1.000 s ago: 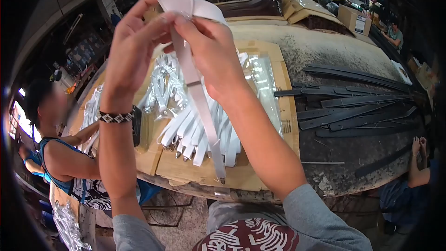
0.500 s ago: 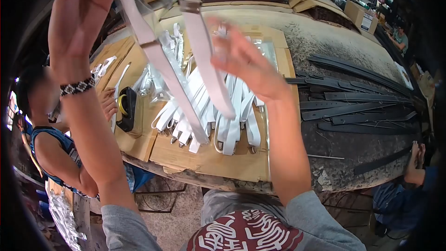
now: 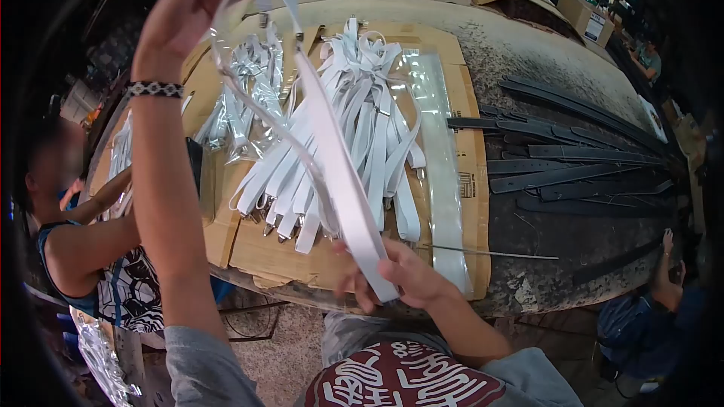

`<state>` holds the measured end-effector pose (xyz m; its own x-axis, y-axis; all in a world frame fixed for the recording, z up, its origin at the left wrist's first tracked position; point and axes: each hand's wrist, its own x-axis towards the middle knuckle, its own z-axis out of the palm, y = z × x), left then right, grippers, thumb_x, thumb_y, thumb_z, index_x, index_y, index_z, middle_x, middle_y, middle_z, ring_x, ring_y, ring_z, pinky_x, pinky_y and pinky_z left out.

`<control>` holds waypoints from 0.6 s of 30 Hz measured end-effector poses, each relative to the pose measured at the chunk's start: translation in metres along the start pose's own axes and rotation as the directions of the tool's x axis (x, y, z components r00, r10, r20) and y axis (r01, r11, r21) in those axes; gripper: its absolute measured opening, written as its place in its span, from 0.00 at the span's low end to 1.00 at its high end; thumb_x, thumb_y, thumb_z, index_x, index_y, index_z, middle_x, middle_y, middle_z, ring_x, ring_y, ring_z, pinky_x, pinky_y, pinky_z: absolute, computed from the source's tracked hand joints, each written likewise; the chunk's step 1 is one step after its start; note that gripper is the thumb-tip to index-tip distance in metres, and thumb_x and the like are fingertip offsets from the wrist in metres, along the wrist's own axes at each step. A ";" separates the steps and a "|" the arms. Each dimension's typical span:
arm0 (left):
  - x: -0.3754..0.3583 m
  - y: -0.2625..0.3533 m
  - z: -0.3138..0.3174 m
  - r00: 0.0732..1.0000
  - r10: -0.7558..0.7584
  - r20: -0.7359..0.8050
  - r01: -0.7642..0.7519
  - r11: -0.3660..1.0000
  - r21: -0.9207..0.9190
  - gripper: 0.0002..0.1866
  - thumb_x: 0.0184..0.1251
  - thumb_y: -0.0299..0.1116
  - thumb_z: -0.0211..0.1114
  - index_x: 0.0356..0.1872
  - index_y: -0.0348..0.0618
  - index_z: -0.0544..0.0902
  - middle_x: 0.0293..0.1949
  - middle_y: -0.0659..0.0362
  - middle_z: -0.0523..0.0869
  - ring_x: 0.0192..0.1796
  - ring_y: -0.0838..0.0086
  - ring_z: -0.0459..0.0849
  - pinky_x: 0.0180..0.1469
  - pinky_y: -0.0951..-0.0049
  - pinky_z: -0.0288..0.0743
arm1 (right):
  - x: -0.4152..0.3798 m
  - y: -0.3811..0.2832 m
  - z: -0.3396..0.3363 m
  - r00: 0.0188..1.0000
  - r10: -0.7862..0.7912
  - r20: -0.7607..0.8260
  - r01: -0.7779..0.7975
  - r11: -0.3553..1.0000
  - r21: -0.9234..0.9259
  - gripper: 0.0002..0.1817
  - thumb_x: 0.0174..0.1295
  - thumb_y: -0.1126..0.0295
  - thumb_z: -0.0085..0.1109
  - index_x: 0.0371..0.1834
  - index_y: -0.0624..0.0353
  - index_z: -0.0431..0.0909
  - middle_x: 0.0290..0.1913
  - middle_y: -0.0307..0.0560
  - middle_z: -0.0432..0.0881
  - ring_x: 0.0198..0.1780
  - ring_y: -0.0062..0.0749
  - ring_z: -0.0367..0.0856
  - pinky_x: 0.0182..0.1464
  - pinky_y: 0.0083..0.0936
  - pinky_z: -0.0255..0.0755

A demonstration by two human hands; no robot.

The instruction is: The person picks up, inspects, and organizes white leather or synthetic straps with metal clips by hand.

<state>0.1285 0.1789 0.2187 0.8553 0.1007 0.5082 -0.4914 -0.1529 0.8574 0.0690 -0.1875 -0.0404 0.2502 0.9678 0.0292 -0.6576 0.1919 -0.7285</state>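
My left hand [image 3: 197,1] is raised at the upper left, its fingers closed round the top of a pair of white suspenders [image 3: 337,136]. The straps hang from it in a long loop with a small metal adjuster near the top. Lower down, my right hand [image 3: 411,275] grips the bottom end of the wide strap between thumb and fingers. Under the held straps, a heap of white suspenders [image 3: 369,143] with metal clips lies on cardboard [image 3: 249,256]. Clear plastic bags with white straps [image 3: 253,98] lie left of the heap.
A long clear plastic sleeve [image 3: 446,203] lies right of the heap. Dark belt strips [image 3: 588,162] are piled on the table's right side, near a thin rod [image 3: 498,254]. A co-worker [image 3: 105,234] sits at left; another person's arm [image 3: 667,275] is at right. Cardboard boxes [image 3: 584,19] stand behind.
My right hand has come down and closed on the strap's lower end. My left hand has shifted right, still holding the suspenders. The co-worker at left has moved an arm.
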 end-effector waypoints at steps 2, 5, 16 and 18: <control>0.011 -0.045 -0.022 0.984 -0.114 0.136 0.129 0.986 -0.104 0.20 0.78 0.28 0.56 0.68 0.36 0.74 0.59 0.54 0.85 0.61 0.70 0.85 0.71 0.71 0.75 | -0.010 0.016 -0.005 1.000 0.002 0.003 -0.002 0.991 0.137 0.35 0.78 0.41 0.45 0.65 0.65 0.74 0.29 0.42 0.80 0.25 0.22 0.74 0.35 0.24 0.71; 0.013 -0.102 -0.026 0.967 -0.247 -0.066 0.240 0.966 -0.097 0.19 0.75 0.24 0.59 0.65 0.35 0.75 0.53 0.52 0.86 0.51 0.66 0.89 0.68 0.67 0.81 | -0.035 0.037 -0.029 0.928 0.100 -0.358 0.010 0.955 0.295 0.33 0.80 0.42 0.40 0.63 0.65 0.76 0.30 0.42 0.80 0.26 0.21 0.74 0.34 0.25 0.70; -0.010 -0.261 -0.033 0.828 -0.547 -0.124 0.553 0.833 0.017 0.24 0.71 0.28 0.64 0.68 0.41 0.78 0.51 0.57 0.87 0.55 0.74 0.85 0.59 0.75 0.76 | -0.038 0.018 -0.004 0.858 0.038 -0.512 -0.186 0.953 -0.240 0.16 0.76 0.71 0.57 0.62 0.63 0.72 0.48 0.48 0.86 0.40 0.26 0.86 0.35 0.21 0.79; -0.020 -0.268 -0.025 0.802 -0.461 -0.381 0.558 0.805 0.201 0.23 0.67 0.28 0.64 0.63 0.36 0.80 0.51 0.54 0.88 0.51 0.73 0.86 0.54 0.72 0.77 | -0.029 0.025 -0.007 0.879 0.013 -0.476 -0.142 0.962 -0.235 0.16 0.76 0.71 0.57 0.62 0.63 0.72 0.48 0.48 0.86 0.41 0.26 0.86 0.36 0.21 0.80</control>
<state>0.2389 0.2421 -0.0196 0.8494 0.5259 0.0433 0.1150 -0.2646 0.9575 0.0502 -0.2121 -0.0646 0.5495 0.7759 -0.3100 -0.5008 0.0088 -0.8655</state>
